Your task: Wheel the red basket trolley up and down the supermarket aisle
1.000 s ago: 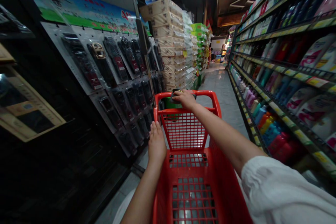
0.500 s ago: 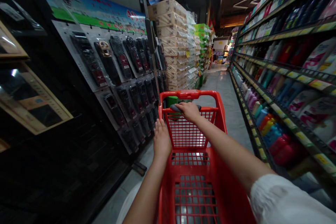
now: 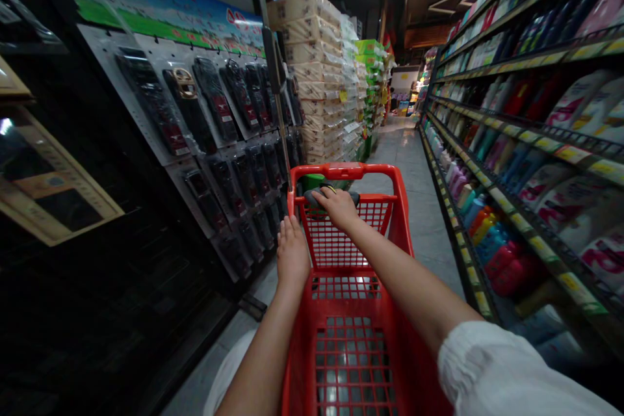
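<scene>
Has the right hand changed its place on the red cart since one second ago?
Yes. Judged against the red cart, the right hand has moved down, from the top bar to the crossbar below it.

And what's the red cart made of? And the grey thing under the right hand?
The red cart looks like smooth plastic: its rim shines. The grey thing may be cloth or foam: it looks soft and matte, but the right hand hides some.
</scene>
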The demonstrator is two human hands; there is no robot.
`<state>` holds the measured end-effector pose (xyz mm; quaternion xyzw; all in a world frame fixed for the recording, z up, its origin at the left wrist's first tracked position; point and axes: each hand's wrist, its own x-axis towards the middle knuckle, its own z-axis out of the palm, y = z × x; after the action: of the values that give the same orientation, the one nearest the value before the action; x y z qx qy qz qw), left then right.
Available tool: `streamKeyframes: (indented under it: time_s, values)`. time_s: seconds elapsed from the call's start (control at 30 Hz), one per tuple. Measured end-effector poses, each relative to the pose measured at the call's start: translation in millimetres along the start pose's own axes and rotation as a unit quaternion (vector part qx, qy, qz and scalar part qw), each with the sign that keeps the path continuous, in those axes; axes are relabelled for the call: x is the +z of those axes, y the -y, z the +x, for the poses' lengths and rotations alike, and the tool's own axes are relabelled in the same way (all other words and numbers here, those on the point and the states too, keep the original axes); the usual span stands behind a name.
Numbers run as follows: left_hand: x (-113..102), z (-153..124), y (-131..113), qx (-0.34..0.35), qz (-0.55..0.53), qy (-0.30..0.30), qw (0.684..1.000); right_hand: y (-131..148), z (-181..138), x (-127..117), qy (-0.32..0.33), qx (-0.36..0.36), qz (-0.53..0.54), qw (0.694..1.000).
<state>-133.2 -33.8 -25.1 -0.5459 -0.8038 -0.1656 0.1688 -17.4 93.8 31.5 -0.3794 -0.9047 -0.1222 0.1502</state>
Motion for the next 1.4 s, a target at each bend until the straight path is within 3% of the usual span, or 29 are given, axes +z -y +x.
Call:
streamKeyframes:
  time_s: [0.23, 0.37, 0.67, 0.83, 0.9, 1.03, 1.07, 1.17, 1.23, 1.4]
  values:
    - [2, 4, 4, 0.006, -0.008, 0.017, 1.000, -67, -46, 0, -0.005, 0.122, -0.030, 0.992]
    - [3, 5, 3, 0.022, -0.030, 0.012, 0.999, -83, -62, 0, -0.009, 0.203, -0.045, 0.978]
    - [6, -1, 13, 0.053, -0.061, -0.003, 0.997, -75, -80, -12, -0.010, 0.209, -0.027, 0.978]
    - [10, 0, 17, 0.062, -0.084, -0.019, 0.994, -95, -64, -41, 0.030, 0.186, 0.064, 0.980]
    - [11, 1, 18, 0.064, -0.085, -0.021, 0.994, -112, -55, -59, 0.005, 0.178, 0.099, 0.979]
    - [12, 2, 19, 0.069, -0.076, -0.030, 0.994, -143, -48, -81, -0.142, 0.250, 0.034, 0.957]
    - [12, 2, 19, 0.070, -0.072, -0.030, 0.995, -147, -50, -80, -0.138, 0.264, 0.008, 0.954]
    - [11, 3, 18, 0.071, -0.060, -0.019, 0.996, -151, -58, -61, -0.022, 0.276, -0.017, 0.961]
    - [10, 3, 18, 0.069, -0.056, -0.010, 0.996, -150, -60, -44, 0.022, 0.279, -0.018, 0.960]
    - [13, 4, 18, 0.063, -0.061, -0.016, 0.996, -161, -42, -29, -0.006, 0.328, -0.006, 0.945]
